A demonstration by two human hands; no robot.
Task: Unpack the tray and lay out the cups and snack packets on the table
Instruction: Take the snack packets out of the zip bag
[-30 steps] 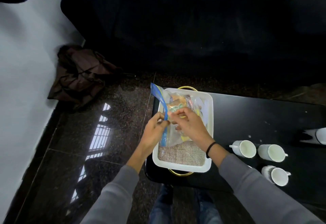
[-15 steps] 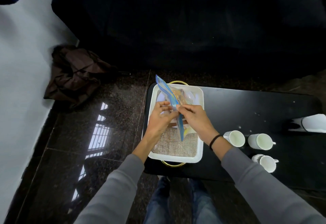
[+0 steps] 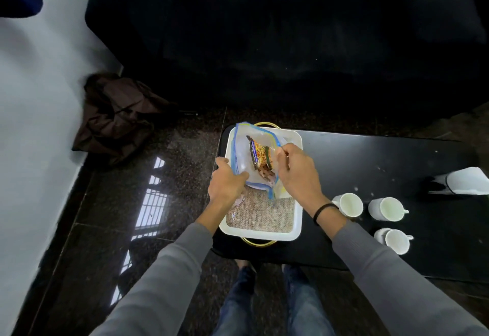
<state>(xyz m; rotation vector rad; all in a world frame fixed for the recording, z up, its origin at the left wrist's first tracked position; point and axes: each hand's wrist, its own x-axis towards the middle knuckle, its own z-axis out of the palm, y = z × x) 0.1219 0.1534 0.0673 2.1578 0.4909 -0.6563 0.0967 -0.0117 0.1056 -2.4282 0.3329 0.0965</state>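
Observation:
A white tray (image 3: 297, 226) with gold handles stands at the left end of the black table (image 3: 370, 163), a burlap mat on its floor. Over it I hold a clear zip bag (image 3: 242, 154) with a blue seal, its mouth pulled wide. My left hand (image 3: 226, 180) grips the near left edge of the bag and my right hand (image 3: 296, 170) grips the right edge. Snack packets (image 3: 260, 154) show inside the bag. Three white cups (image 3: 348, 204) (image 3: 385, 208) (image 3: 395, 240) lie on their sides on the table, right of the tray.
A white object with a black band (image 3: 463, 180) lies at the table's far right. A black sofa (image 3: 291, 31) runs behind the table. A dark brown bag (image 3: 116, 116) sits on the glossy floor by the white wall. My legs are under the table's near edge.
The bag was pinched shut at its blue seal between both hands; now the seal is pulled apart, my hands have spread sideways, and the packets inside are exposed.

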